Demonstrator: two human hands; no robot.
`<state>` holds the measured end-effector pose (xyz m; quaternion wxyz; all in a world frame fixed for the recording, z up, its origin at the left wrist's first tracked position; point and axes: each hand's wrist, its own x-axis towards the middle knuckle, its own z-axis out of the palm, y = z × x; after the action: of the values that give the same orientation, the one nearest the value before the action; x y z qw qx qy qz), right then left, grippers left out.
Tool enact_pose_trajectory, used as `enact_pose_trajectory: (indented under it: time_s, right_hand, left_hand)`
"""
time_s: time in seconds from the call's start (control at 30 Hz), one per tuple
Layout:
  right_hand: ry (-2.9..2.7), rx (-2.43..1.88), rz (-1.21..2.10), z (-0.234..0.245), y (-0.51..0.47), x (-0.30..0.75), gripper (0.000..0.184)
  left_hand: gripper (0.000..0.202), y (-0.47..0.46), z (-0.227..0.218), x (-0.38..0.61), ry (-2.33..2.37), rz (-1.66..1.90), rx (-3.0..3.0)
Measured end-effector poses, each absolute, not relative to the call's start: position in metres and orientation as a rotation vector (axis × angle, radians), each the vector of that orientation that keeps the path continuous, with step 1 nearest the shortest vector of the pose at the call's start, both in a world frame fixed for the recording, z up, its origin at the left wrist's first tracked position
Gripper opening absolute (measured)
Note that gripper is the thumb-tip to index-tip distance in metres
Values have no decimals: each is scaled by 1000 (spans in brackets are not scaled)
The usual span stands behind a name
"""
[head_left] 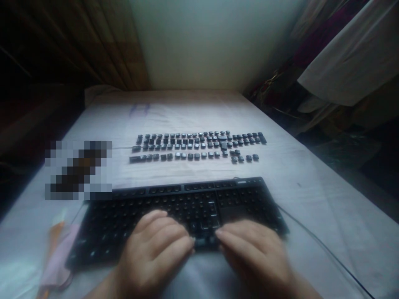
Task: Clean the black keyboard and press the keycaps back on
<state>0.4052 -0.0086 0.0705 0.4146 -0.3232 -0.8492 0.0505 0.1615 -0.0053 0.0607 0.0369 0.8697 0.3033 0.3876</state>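
Observation:
A black keyboard lies slightly askew across the near part of the table, and its key positions look stripped of their caps. Both hands are over its front edge, fingertips pointing towards each other with a small gap between. My left hand is closed, fingers curled down onto the keys and thumb side near the edge. My right hand is closed too, its fingertips pressed together on the lower right part. Blur hides whatever may be between the fingers. Beyond the keyboard, loose black keycaps stand in rows.
A white cloth covers the table. A dark, pixelated object lies at the left, near a pink and orange item. The keyboard's cable trails off right. Fabric hangs at the upper right, a curtain at the upper left.

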Motion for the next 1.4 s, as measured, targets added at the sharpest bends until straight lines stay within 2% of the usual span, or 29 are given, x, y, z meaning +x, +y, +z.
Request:
enact_pose_trajectory:
  time_s: [0.23, 0.43, 0.93, 1.27, 1.4]
  right_hand:
    - [-2083, -978, 386, 64, -4, 411, 21]
    - [-2158, -969, 339, 65, -5, 413, 19]
    - [-2135, -1126, 474, 65, -6, 411, 20]
    - [-2097, -1309, 671, 72, -4, 406, 20]
    - [-2107, -1352, 647, 72, -3, 405, 21]
  left_hand:
    - [24, -8, 55, 164, 920, 1202, 2717]
    - [15, -8, 57, 171, 998, 1075, 2827]
    - [31, -10, 46, 174, 1077, 961, 2807]
    - [34, -9, 43, 177, 1124, 986, 2807]
    - [37, -8, 43, 178, 1133, 946, 2796]
